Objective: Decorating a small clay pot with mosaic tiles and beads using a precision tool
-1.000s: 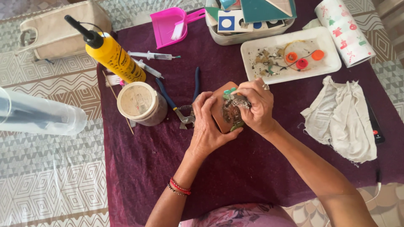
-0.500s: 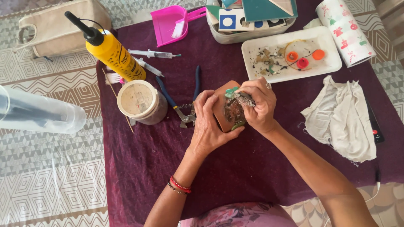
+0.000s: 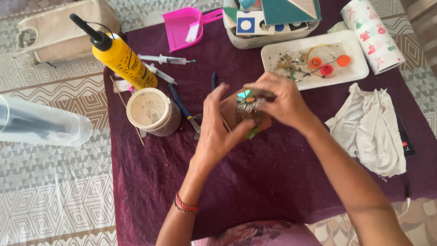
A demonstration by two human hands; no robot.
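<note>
Hands: our left hand (image 3: 217, 132) cups a brown mosaic piece (image 3: 248, 115); our right hand (image 3: 277, 101) pinches its top; loose shards may drop.

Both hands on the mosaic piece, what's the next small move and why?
Probably press the small piece down with the right hand while the left hand keeps steadying the brown mosaic piece. The right fingertips sit on its decorated top, the left hand cups its side, and both hold it above the purple cloth.
</note>
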